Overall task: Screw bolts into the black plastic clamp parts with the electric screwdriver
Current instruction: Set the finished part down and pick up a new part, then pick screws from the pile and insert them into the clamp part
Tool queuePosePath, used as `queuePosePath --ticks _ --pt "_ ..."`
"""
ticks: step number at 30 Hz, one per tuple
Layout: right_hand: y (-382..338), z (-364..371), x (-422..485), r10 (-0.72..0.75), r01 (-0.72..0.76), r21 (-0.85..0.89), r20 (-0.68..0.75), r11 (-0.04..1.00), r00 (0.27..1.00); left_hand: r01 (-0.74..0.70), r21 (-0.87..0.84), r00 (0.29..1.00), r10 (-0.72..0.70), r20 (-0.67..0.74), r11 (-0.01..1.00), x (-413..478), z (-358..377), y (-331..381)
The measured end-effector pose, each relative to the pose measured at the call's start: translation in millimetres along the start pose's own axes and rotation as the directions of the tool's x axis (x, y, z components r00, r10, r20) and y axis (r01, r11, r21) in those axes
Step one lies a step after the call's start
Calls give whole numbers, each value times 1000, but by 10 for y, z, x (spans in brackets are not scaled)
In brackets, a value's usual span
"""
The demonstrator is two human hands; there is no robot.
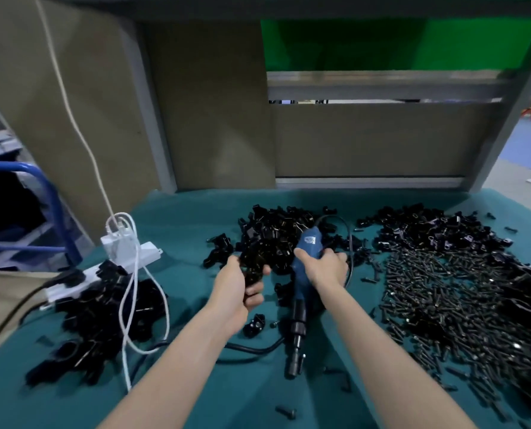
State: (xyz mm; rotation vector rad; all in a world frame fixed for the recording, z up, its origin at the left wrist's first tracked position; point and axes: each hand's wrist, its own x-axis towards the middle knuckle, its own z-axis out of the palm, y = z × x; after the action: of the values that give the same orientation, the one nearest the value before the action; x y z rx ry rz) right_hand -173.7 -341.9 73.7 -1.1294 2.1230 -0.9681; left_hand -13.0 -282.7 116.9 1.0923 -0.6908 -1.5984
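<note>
My right hand (326,267) grips the blue electric screwdriver (304,261) around its body; its black tip (295,357) points toward me, low over the green cloth. My left hand (242,286) holds a black plastic clamp part (253,270) at the near edge of a pile of clamp parts (276,236). A single clamp part (254,325) lies on the cloth just below my left hand. A wide heap of black bolts (443,305) spreads to the right of the screwdriver.
Another pile of black clamp parts (103,317) lies at the left, beside a white power strip (127,252) with white and black cables. More black parts (428,227) sit at the back right. Loose bolts (285,411) dot the green cloth (180,224). A blue-framed cart (41,193) stands far left.
</note>
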Motion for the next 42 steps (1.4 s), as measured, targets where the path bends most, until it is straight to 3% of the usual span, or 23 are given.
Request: queuePosePath --ticks 2,4,6,9,11,13,15,19,22,28,31,35,42 --pt "-104 -115 -113 -76 72 -72 -48 995 996 -39 66 999 40 -18 997 -84 -64 -56" --pt "-116 -237 -348 -231 232 48 -35 972 972 -117 251 991 128 -31 961 -143 -112 -153" --pt "-83 -327 -730 -441 409 272 69 871 895 -171 447 980 197 -12 878 -181 -112 -287" --pt "79 -290 -1144 -637 605 203 192 770 747 -228 457 971 238 36 860 -231 -89 -478" --pt "198 -281 -1202 -584 545 242 129 803 802 -152 351 988 131 83 924 -273 -87 -517" --pt "305 -313 -1194 -438 367 451 61 814 897 -32 133 990 14 137 991 -310 -131 -528" --pt "408 -345 -1205 -311 239 611 13 755 950 5 -51 984 4 177 999 -307 -199 -527" --pt "507 -302 -1339 -342 165 751 86 640 936 -2 -307 987 51 152 952 -282 -256 -553" --pt "493 -225 -1425 -391 142 760 157 634 907 46 -282 984 5 178 958 -285 -271 -618" --pt "483 -228 -1463 -345 120 741 157 661 925 10 -194 981 28 194 981 -340 -287 -704" --pt "486 -234 -1479 -363 166 690 150 705 920 1 -101 972 23 235 995 -372 -283 -780" --pt "499 -236 -1476 -377 227 605 131 763 917 11 -123 963 23 269 992 -405 -262 -776" --pt "533 -287 -1449 -371 251 537 127 805 920 -139 -38 933 143 330 990 -463 -261 -736"
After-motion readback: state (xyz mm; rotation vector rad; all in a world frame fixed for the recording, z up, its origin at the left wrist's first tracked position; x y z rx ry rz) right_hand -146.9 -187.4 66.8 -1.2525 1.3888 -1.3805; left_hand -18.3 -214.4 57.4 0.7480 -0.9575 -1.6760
